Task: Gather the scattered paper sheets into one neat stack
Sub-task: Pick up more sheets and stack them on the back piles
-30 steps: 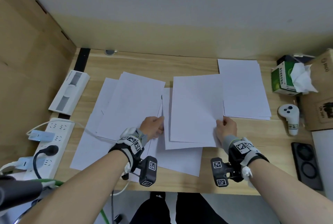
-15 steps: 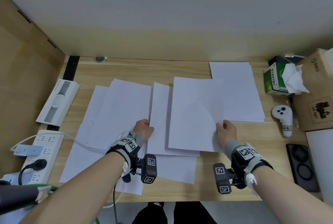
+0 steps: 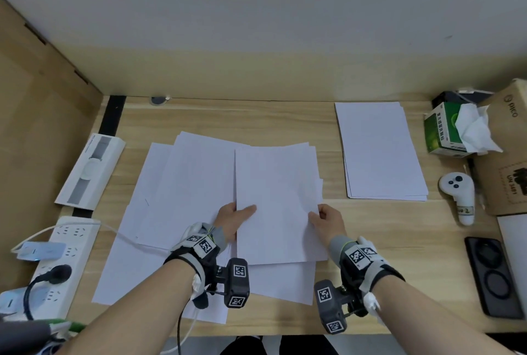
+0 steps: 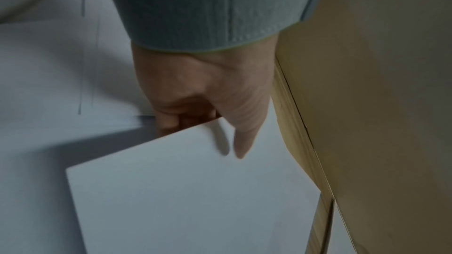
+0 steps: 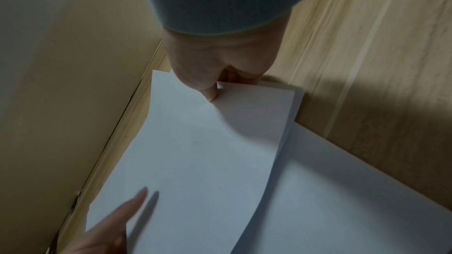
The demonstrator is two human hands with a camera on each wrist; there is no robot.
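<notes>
Both hands hold a few white sheets (image 3: pixel 278 200) over the middle of the wooden desk (image 3: pixel 256 120). My left hand (image 3: pixel 235 216) grips their left edge, thumb lying on top and fingers curled beneath, as the left wrist view shows (image 4: pixel 215 123). My right hand (image 3: pixel 323 219) pinches the right edge (image 5: pixel 215 88), which bows up a little. More loose sheets (image 3: pixel 182 197) lie fanned out to the left and underneath, reaching the front edge. A tidy pile of paper (image 3: pixel 379 152) sits apart at the right.
A power strip (image 3: pixel 61 263) with plugs and a white cable, and a long white box (image 3: pixel 91 170), line the left side. At the right stand a tissue box (image 3: pixel 447 132), a white controller (image 3: pixel 459 197), a cardboard box (image 3: pixel 507 155) and a black phone (image 3: pixel 493 274).
The held sheets slid left, off the right pile. My left hand moved from the neighbouring sheet's edge to grip the held sheets, thumb on top. The head view shifted.
</notes>
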